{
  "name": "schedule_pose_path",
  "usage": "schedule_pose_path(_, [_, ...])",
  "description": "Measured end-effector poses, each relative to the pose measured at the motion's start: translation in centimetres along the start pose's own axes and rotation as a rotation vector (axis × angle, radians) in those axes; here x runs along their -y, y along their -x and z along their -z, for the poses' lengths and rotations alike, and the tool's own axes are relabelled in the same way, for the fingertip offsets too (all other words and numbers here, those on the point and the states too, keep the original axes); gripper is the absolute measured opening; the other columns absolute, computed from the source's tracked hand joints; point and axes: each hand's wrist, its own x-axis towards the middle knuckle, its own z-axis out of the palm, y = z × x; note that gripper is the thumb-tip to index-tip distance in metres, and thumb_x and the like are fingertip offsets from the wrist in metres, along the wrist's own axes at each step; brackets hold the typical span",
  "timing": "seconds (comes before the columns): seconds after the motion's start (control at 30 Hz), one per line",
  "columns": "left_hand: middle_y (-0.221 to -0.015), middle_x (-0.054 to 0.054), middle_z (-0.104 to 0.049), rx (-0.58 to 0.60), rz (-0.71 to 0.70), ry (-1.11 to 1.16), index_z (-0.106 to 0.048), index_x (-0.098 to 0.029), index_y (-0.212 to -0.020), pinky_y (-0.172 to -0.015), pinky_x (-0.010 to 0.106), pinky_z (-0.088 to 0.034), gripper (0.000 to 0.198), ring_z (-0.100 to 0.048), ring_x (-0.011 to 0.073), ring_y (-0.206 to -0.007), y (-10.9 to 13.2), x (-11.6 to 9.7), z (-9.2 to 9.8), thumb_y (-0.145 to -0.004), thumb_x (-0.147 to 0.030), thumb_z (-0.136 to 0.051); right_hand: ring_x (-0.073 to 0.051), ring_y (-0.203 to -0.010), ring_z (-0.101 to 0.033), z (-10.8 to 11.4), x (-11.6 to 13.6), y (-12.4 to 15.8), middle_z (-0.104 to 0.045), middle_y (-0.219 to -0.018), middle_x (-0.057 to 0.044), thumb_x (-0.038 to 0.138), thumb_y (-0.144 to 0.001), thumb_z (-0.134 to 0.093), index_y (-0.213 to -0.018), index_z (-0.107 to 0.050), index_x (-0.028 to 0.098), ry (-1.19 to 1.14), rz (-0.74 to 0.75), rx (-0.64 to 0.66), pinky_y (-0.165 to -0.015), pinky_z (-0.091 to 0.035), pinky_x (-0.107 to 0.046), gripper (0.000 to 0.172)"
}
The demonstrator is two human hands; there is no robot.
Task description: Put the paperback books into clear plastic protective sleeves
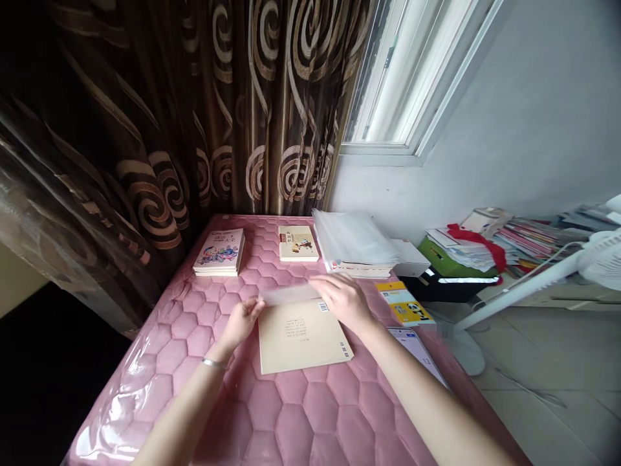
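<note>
Two bare hands work over a beige paperback [301, 338] lying face down near the middle of a pink quilted mattress [165, 343], its back cover up and a barcode showing by the far edge. A strip of clear plastic sheet [286, 294] spans the gap between the hands, along that far edge of the book. The right hand [342, 301] sits at the sheet's right end, half open, its fingers long and lying across the plastic. The left hand [241, 321], also partly open, with a thin bracelet [214, 364] at the wrist, meets the sheet's left end. (From this angle, whether either hand truly pinches the plastic cannot be told.)

Along the far edge of the mattress lie a colourful illustrated paperback [219, 251], a cream book with a picture cover [298, 243] and a stack of clear plastic sheets on a book [352, 243]. Near the right edge sit a yellow book printed with a panda [405, 303] and what appears to be a smartphone [414, 346]. A brown curtain with swirl patterns [145, 110] hangs along the left side, beside a bright window [402, 77]. On the floor to the right stand a white fan [601, 259] and a heap of magazines [528, 243].
</note>
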Motion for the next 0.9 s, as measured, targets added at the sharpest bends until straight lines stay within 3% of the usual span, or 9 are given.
schedule_pose_path(0.1, [-0.071,0.005,-0.069,-0.094,0.052,0.090,-0.062,-0.018,-0.074,-0.075,0.032,-0.053,0.036,-0.068,0.0212,-0.073,-3.4,0.6,-1.0,-0.075,-0.054,-0.065,-0.021,-0.094,-0.068,0.2,-0.4,-1.3,-0.073,-0.101,-0.007,0.017,-0.093,-0.052,-0.094,-0.072,0.024,0.029,-0.068,-0.171,-0.085,-0.054,-0.039,0.021])
schedule_pose_path(0.17, [-0.066,0.005,-0.068,-0.126,0.087,0.111,-0.060,-0.018,-0.077,-0.068,0.031,-0.054,0.038,-0.068,0.0201,-0.065,-5.4,1.2,-1.5,-0.076,-0.056,-0.063,-0.020,-0.092,-0.068,0.1,-0.5,-0.5,-0.073,-0.100,-0.007,0.018,-0.092,-0.053,-0.092,-0.071,0.024,-0.036,-0.112,-0.199,-0.085,-0.056,-0.038,0.019])
schedule_pose_path(0.33, [-0.065,0.006,-0.068,-0.167,0.164,0.092,-0.062,-0.016,-0.086,-0.060,0.031,-0.054,0.033,-0.068,0.0211,-0.061,-7.4,2.7,-1.9,-0.082,-0.049,-0.061,-0.019,-0.090,-0.070,-0.6,-0.4,5.0,-0.073,-0.097,-0.006,0.018,-0.090,-0.052,-0.089,-0.071,0.024,-0.178,-0.197,0.028,-0.080,-0.059,-0.034,0.020])
schedule_pose_path(0.5, [-0.091,0.011,-0.071,-0.247,0.174,0.023,-0.058,-0.013,-0.114,-0.074,0.032,-0.055,0.034,-0.070,0.0216,-0.080,-5.9,3.5,-1.4,-0.085,-0.030,-0.061,-0.022,-0.105,-0.067,-0.9,0.3,10.0,-0.069,-0.119,-0.007,0.025,-0.090,-0.054,-0.099,-0.071,0.026,-0.118,-0.382,0.193,-0.089,-0.058,-0.036,0.020])
schedule_pose_path(0.67, [-0.111,0.013,-0.068,-0.280,0.153,0.002,-0.047,-0.013,-0.128,-0.096,0.034,-0.048,0.048,-0.066,0.0197,-0.103,-3.0,3.9,-1.5,-0.082,-0.011,-0.058,-0.024,-0.100,-0.070,-2.4,0.3,12.9,-0.072,-0.111,-0.009,0.030,-0.090,-0.053,-0.107,-0.070,0.023,-0.079,-0.555,0.100,-0.085,-0.060,-0.039,0.025])
schedule_pose_path(0.9, [-0.121,0.013,-0.064,-0.349,0.061,-0.050,-0.053,-0.017,-0.119,-0.106,0.040,-0.043,0.039,-0.061,0.0210,-0.116,-0.9,4.4,-3.4,-0.081,-0.006,-0.049,-0.025,-0.092,-0.073,-4.5,1.0,14.0,-0.075,-0.106,-0.007,0.030,-0.083,-0.061,-0.111,-0.069,0.025,-0.052,-0.632,-0.014,-0.074,-0.063,-0.037,0.029])
